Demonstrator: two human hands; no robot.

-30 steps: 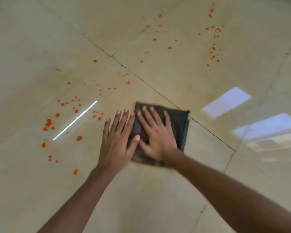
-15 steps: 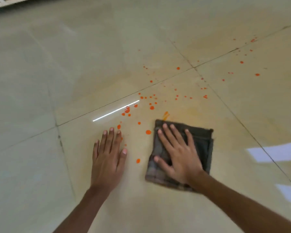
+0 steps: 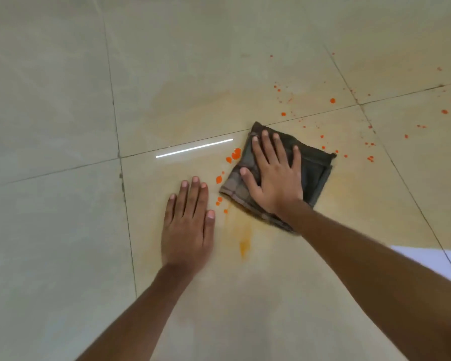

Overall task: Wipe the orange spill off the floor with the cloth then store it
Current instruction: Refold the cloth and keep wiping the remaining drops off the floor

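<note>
A folded dark checked cloth [image 3: 313, 168] lies flat on the beige tiled floor. My right hand [image 3: 274, 175] presses down on it, palm flat and fingers spread. My left hand [image 3: 188, 222] rests flat on the bare floor just left of the cloth, holding nothing. Orange drops [image 3: 233, 155] sit at the cloth's left edge, between my two hands. More small orange drops [image 3: 332, 100] are scattered beyond and to the right of the cloth. A pale orange smear [image 3: 244, 243] streaks the tile below the cloth.
Glossy beige floor tiles [image 3: 63, 100] with dark grout lines fill the view. A bright line of reflected light [image 3: 193, 148] lies left of the cloth. A window reflection [image 3: 427, 261] shows at the right edge.
My left hand came off the cloth and now rests on the floor beside it. My right hand has slid the cloth across the drops, leaving an orange smear. The view has shifted.
</note>
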